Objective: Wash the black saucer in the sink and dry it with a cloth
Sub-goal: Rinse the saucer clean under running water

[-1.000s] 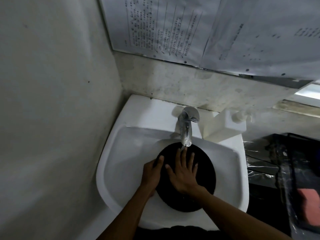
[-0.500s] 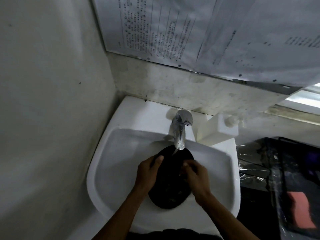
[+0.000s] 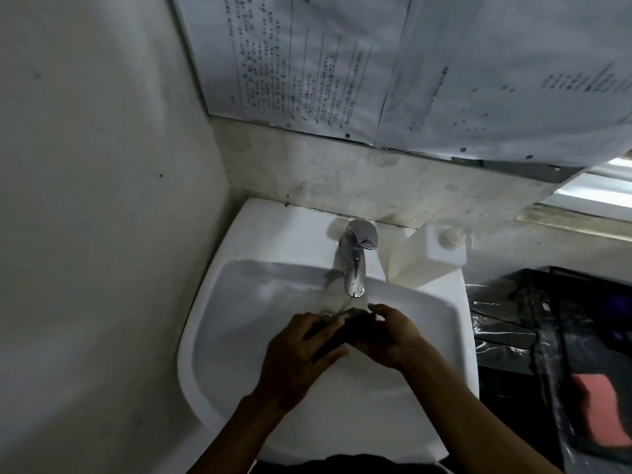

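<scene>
While water runs, both hands (image 3: 349,343) clasp the black saucer (image 3: 355,325) edge-on

Black saucer (image 3: 355,325), white sink (image 3: 239,302), chrome tap (image 3: 354,265), pink sponge (image 3: 596,410), white bottle (image 3: 427,258).

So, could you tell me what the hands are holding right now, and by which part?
Both hands grip the black saucer, tilted nearly edge-on under the tap: left hand on its left rim, right hand on its right rim.
</scene>
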{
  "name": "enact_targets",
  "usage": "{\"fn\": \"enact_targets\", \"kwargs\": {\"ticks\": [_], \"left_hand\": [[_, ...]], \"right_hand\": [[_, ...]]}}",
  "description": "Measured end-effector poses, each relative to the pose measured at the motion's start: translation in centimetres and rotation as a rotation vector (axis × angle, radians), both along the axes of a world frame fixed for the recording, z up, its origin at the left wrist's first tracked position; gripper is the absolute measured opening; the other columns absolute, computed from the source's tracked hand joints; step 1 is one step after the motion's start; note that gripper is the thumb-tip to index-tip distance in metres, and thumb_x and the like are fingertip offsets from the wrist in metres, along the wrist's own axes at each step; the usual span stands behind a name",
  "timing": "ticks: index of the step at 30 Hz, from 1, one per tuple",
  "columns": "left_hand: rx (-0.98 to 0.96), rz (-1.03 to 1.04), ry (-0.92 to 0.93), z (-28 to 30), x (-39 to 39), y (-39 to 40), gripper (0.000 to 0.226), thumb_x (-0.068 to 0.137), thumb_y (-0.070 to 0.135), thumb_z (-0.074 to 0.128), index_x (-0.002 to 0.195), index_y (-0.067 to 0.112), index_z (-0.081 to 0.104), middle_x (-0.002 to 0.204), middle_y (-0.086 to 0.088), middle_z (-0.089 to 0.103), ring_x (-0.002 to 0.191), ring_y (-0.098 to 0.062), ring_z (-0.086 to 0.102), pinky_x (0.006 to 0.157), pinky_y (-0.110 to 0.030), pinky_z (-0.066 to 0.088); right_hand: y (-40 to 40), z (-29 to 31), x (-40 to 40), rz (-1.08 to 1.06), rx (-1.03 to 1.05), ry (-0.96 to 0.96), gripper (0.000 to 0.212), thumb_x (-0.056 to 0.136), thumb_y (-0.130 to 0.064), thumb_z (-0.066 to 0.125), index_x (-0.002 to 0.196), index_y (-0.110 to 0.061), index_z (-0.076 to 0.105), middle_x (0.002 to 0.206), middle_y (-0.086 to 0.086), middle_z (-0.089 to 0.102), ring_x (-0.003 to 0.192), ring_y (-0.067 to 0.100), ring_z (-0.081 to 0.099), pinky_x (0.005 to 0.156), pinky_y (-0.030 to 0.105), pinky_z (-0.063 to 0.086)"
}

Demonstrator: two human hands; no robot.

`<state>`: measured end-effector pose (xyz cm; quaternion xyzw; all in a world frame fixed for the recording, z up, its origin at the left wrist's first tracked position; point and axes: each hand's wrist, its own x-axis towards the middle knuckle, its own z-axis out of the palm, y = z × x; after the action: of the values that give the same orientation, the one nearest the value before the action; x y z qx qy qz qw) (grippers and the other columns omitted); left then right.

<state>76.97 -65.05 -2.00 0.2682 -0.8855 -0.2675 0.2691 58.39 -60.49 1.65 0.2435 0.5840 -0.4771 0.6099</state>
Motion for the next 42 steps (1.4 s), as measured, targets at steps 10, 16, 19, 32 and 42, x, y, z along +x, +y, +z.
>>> {"fn": "enact_targets", "kwargs": {"ticks": [10, 16, 19, 32, 42], "left_hand": [[0.337, -0.154, -0.387, -0.2, -4.6, -0.1, 0.074, 0.088, 0.059, 0.019, 0.149, 0.020, 0.034, 0.156, 0.000, 0.031, 0.144, -0.018, 0.023, 0.119, -0.031, 0.017], [0.552, -0.113, -0.386, -3.8, -7.4, -2.3, 0.050, 0.101, 0.042, 0.031, 0.143, 0.018, 0.044, 0.151, -0.007, 0.041, 0.140, -0.026, 0.032, 0.116, -0.037, 0.021], [0.677, 0.090, -0.523, -4.5, -7.6, -3.9, 0.048, 0.102, 0.039, 0.026, 0.142, 0.018, 0.045, 0.153, -0.008, 0.038, 0.143, -0.028, 0.028, 0.118, -0.038, 0.016], [0.272, -0.108, -0.232, -2.7, -5.6, -3.1, 0.048, 0.098, 0.044, 0.040, 0.142, 0.026, 0.042, 0.145, 0.003, 0.048, 0.135, -0.016, 0.041, 0.116, -0.039, 0.027], [0.143, -0.041, -0.141, -2.9, -6.2, -3.3, 0.033, 0.092, 0.023, 0.048, 0.115, 0.006, 0.065, 0.120, -0.013, 0.064, 0.114, -0.032, 0.057, 0.105, -0.043, 0.038]], "right_hand": [[2.0, -1.8, 0.1, 0.145, -0.018, 0.171, 0.038, 0.104, -0.032, 0.038, 0.119, -0.007, 0.063, 0.114, 0.016, 0.070, 0.107, 0.032, 0.064, 0.084, 0.040, 0.052], [1.4, -1.6, 0.4, 0.064, -0.058, 0.139, 0.038, 0.105, -0.029, 0.036, 0.116, -0.006, 0.065, 0.105, 0.017, 0.071, 0.094, 0.031, 0.065, 0.078, 0.040, 0.052], [0.5, -2.0, 0.5, 0.130, -0.018, 0.189, 0.037, 0.103, -0.028, 0.042, 0.115, -0.003, 0.066, 0.108, 0.018, 0.072, 0.097, 0.031, 0.067, 0.081, 0.040, 0.053], [-1.7, -2.7, 0.2, 0.309, -0.070, 0.481, 0.039, 0.103, -0.039, 0.041, 0.095, -0.014, 0.070, 0.080, 0.006, 0.076, 0.076, 0.018, 0.073, 0.064, 0.025, 0.055], [-2.7, -2.8, -0.6, 0.459, -0.022, 0.516, 0.033, 0.101, -0.033, 0.049, 0.087, -0.013, 0.071, 0.079, 0.006, 0.072, 0.065, 0.012, 0.069, 0.057, 0.024, 0.050]]}}
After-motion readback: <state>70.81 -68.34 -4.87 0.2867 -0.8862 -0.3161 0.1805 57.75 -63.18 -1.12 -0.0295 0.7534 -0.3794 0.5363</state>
